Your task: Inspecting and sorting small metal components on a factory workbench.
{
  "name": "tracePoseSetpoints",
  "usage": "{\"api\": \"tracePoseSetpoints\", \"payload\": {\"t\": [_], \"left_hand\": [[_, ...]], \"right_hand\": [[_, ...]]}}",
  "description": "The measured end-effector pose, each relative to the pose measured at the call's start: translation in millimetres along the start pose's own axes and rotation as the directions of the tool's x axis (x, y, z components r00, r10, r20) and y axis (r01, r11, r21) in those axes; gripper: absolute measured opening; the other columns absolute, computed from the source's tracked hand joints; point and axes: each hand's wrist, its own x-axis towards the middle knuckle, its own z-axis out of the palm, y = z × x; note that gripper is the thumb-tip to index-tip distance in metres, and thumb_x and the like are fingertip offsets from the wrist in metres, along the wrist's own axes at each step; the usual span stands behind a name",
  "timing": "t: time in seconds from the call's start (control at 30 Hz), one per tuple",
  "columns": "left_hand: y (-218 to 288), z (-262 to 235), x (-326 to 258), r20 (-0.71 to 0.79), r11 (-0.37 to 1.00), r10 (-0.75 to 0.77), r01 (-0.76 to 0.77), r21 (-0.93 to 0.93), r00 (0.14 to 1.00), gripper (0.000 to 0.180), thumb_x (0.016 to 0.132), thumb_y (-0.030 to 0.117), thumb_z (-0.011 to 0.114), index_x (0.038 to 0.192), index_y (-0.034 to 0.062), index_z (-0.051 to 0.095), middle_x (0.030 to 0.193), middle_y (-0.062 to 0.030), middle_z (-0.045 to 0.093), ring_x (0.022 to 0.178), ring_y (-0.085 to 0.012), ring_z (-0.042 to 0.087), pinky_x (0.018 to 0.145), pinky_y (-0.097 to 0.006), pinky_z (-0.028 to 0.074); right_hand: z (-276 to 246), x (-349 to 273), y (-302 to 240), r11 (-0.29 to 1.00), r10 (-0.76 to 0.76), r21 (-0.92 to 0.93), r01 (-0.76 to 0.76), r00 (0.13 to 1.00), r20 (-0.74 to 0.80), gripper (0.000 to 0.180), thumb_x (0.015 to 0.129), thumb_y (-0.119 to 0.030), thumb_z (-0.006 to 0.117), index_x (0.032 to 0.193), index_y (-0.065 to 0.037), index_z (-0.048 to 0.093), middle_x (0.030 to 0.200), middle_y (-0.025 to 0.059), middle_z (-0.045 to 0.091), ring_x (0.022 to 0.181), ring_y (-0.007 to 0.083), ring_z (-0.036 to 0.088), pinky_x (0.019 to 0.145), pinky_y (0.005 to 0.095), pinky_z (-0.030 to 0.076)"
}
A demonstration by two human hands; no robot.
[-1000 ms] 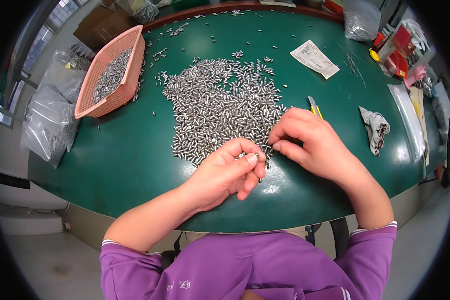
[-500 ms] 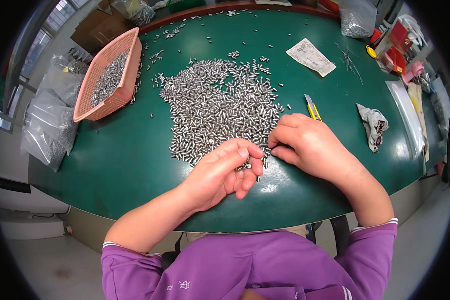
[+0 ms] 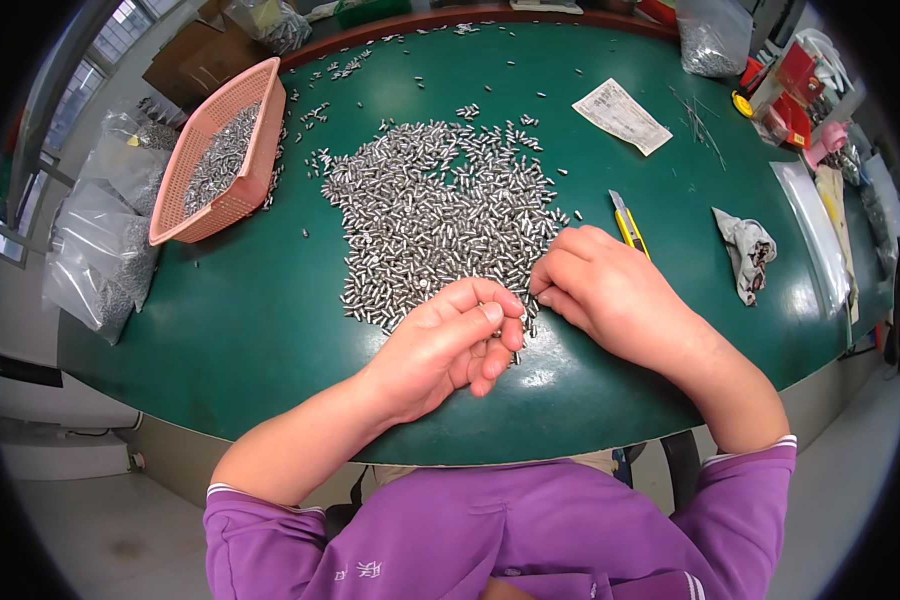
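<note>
A wide pile of small, shiny bullet-shaped metal parts [image 3: 440,220] lies on the green table. At its near edge my left hand [image 3: 455,335] is curled, palm turned inward, around a few of these metal parts; the fingers mostly cover them. My right hand [image 3: 595,280] meets the pile's lower right edge, thumb and forefinger pinched together close to the left fingertips. Whatever sits in that pinch is hidden. Just beyond the right hand lies a yellow utility knife [image 3: 628,225] with its blade out.
A pink plastic basket [image 3: 170,195] of metal parts stands tilted at the left, beside clear bags [image 3: 95,260] of parts. Toward the right are a paper slip [image 3: 622,115], thin wires [image 3: 700,125] and a crumpled wrapper [image 3: 748,255]. Loose parts dot the far table.
My right hand has shifted slightly left, closer to the left fingertips. The left fingers have curled in a little, so fewer of the metal parts show in the palm.
</note>
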Motion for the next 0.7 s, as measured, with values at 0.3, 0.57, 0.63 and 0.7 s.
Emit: {"api": "tracePoseSetpoints", "payload": {"t": [0.3,0.57,0.63,0.7], "left_hand": [[-1,9,-1,-0.090,0.990,-0.051,0.062,0.127,0.995,0.014,0.098,0.014,0.053,0.110,0.0066,0.049,0.086,-0.0045,0.058,0.063,-0.0084,0.053,0.050,-0.022,0.044],[0,6,0,-0.047,0.999,-0.033,0.034,0.025,0.998,0.013,0.102,0.018,0.044,0.106,0.0077,0.051,0.086,-0.0049,0.056,0.061,-0.0106,0.052,0.048,-0.022,0.042],[0,5,0,-0.045,0.999,-0.033,0.035,0.031,0.998,0.016,0.102,0.020,0.043,0.107,0.0073,0.051,0.087,-0.0058,0.056,0.062,-0.0113,0.053,0.049,-0.023,0.043],[0,4,-1,-0.042,0.999,-0.034,0.036,0.037,0.999,0.018,0.102,0.021,0.042,0.107,0.0069,0.052,0.087,-0.0068,0.056,0.062,-0.0121,0.053,0.050,-0.024,0.044]], "right_hand": [[3,2,-12,0.949,-0.154,0.255,0.186,0.978,-0.140,0.014,0.078,-0.005,0.070,0.091,-0.009,0.066,0.087,0.0047,0.060,0.085,0.0239,0.059,0.074,0.0348,0.049],[-4,4,1,0.989,-0.014,0.142,0.045,0.977,-0.211,0.013,0.077,-0.004,0.071,0.088,-0.006,0.065,0.087,0.0048,0.061,0.084,0.0230,0.060,0.073,0.0344,0.048],[-6,4,2,0.999,0.017,0.032,-0.011,0.981,-0.193,0.012,0.076,-0.005,0.070,0.087,-0.006,0.064,0.087,0.0052,0.060,0.084,0.0236,0.060,0.072,0.0352,0.049],[-6,2,3,1.000,0.024,0.003,-0.023,0.987,-0.161,0.012,0.076,-0.005,0.070,0.086,-0.006,0.064,0.086,0.0057,0.060,0.084,0.0245,0.060,0.072,0.0359,0.048]]}}
